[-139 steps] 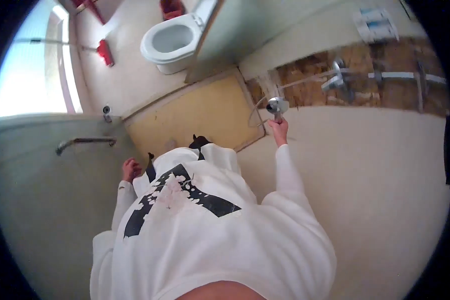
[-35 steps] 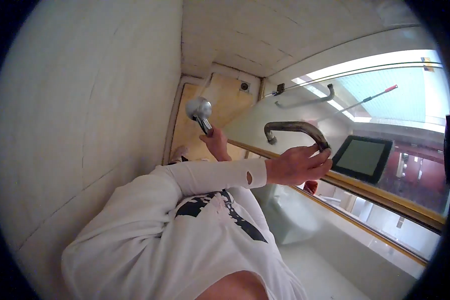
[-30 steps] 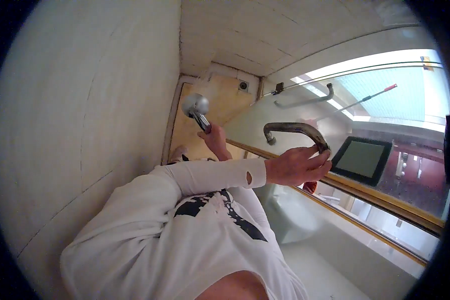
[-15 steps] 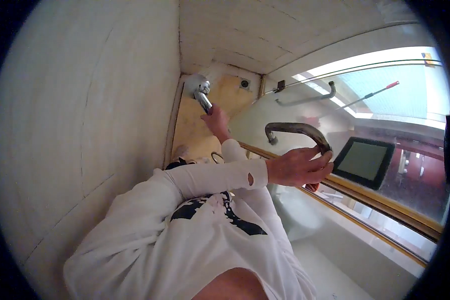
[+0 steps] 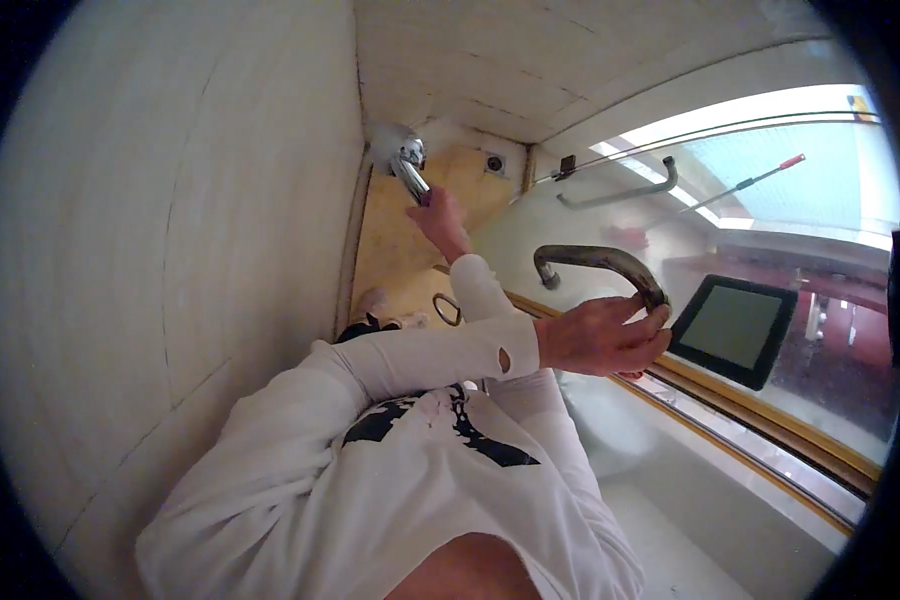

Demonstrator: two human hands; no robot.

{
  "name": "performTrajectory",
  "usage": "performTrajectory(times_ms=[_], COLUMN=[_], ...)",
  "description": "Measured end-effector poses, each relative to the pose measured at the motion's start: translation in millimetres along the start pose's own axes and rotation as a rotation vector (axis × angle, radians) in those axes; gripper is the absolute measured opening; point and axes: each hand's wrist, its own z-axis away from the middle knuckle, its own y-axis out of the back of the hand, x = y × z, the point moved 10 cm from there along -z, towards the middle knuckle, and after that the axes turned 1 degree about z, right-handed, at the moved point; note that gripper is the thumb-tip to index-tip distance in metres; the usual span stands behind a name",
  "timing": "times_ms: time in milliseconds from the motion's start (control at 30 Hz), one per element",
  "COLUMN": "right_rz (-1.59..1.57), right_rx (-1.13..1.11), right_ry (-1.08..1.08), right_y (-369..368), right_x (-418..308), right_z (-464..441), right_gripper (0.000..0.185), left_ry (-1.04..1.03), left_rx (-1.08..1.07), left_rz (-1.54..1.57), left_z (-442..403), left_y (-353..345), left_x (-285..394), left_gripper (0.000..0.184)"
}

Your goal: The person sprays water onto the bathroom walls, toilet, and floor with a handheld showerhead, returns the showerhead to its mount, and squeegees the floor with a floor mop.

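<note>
My right hand (image 5: 440, 220) grips the shower head (image 5: 408, 165) by its chrome handle, over the yellowish floor (image 5: 390, 245) near the left wall. Its round head tilts toward the corner, and something blurry and pale lies beside it. Crossing over my right arm, my left hand (image 5: 605, 335) pinches the lower end of a curved, worn metal handle (image 5: 605, 258) on the glass door (image 5: 510, 235).
Near the corner is a floor drain (image 5: 495, 164). A dark-framed square panel (image 5: 735, 330) sits on the glass beside the gold-coloured frame (image 5: 760, 410). Behind the glass a mop pole (image 5: 760, 178) leans by the window. My feet (image 5: 373, 305) show below.
My view has turned since the oldest frame, and my left hand, free then, now holds the door handle. My right hand has lifted the shower head toward the far corner, its arm stretched further out.
</note>
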Motion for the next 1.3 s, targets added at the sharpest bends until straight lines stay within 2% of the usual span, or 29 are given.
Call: performTrajectory(times_ms=[33, 267, 333, 867, 933, 1133, 1233, 1300], right_rz=[0.004, 0.072, 0.098, 0.002, -0.013, 0.047, 0.014, -0.069], right_rx=[-0.101, -0.098, -0.022, 0.074, 0.019, 0.065, 0.166, 0.145], right_ry=[-0.052, -0.084, -0.03, -0.014, -0.02, -0.076, -0.025, -0.023], right_y=[-8, 0, 7, 19, 17, 18, 28, 39], right_x=[7, 2, -4, -5, -5, 8, 11, 12], right_z=[0, 6, 7, 11, 11, 1, -6, -11], right_gripper=[0.038, 0.033, 0.035, 0.038, 0.039, 0.038, 0.037, 0.036], left_ry=[0.0, 0.009, -0.004, -0.026, -0.01, -0.003, -0.016, -0.016], left_rx=[0.009, 0.016, 0.017, 0.022, 0.026, 0.028, -0.018, -0.018], left_rz=[-0.005, -0.005, -0.039, -0.027, -0.052, -0.03, -0.038, -0.027], left_z=[0, -2, -2, 0, -1, -2, -2, -2], left_y=[0, 3, 2, 1, 1, 3, 0, 0], left_x=[0, 0, 1, 4, 3, 2, 2, 2], left_gripper=[0.045, 0.042, 0.041, 0.048, 0.043, 0.034, 0.035, 0.037])
